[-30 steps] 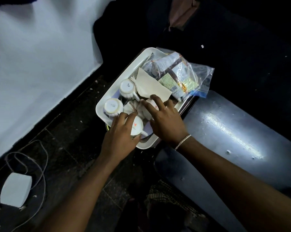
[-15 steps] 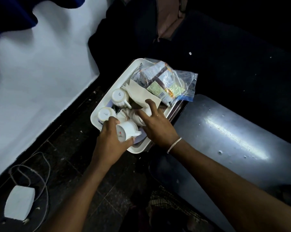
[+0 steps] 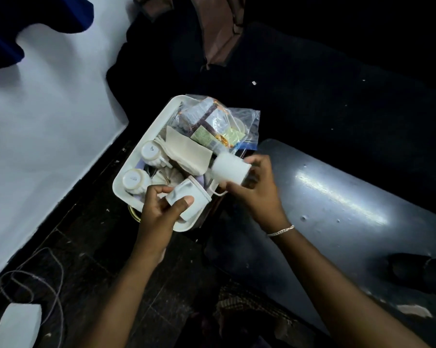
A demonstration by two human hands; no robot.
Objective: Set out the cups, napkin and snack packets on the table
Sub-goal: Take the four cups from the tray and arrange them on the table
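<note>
My right hand (image 3: 255, 194) is wrapped around a white cup (image 3: 230, 169) lying on its side in the air, its long axis running left to right, base toward the tray and mouth into my palm; its handle hangs down below it. My left hand (image 3: 161, 209) is clamped on a second white cup (image 3: 189, 200), tilted, thumb across its side and fingers behind it, low over the near end of the cream tray (image 3: 146, 136). Two more cups (image 3: 151, 153) stand upside down at the tray's left side, bases up. The beige napkin (image 3: 188, 150) lies folded in the middle of the tray, just left of the cup in my right hand. The clear bag of snack packets (image 3: 217, 126) fills the far end and spills over the right rim. To my right is the dark grey surface (image 3: 337, 204), glossy under the light. A white wall (image 3: 48, 121) runs along the left, with a dark floor (image 3: 86, 234) below.
</note>
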